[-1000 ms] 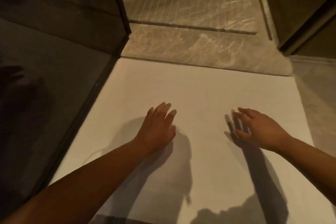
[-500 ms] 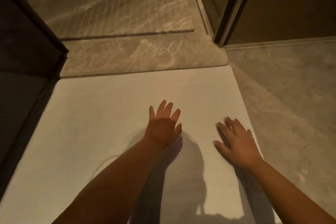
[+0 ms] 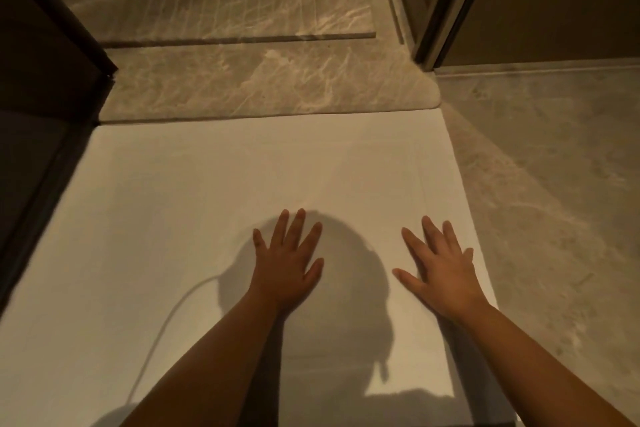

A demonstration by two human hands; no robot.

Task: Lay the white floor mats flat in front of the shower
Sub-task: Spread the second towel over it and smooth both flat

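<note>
Head view: both hands, left (image 3: 289, 267) and right (image 3: 440, 267), press spread-fingered on white floor mat (image 3: 214, 191).

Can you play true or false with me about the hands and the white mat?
1. Both hands lie flat on the white mat. True.
2. The left hand is a closed fist. False: its fingers are spread open.
3. The right hand is near the mat's right edge. True.
4. The mat is rolled up. False: it lies spread out.
5. The mat's far edge meets the marble step. True.
6. The right hand holds a towel. False: it holds nothing.
</note>
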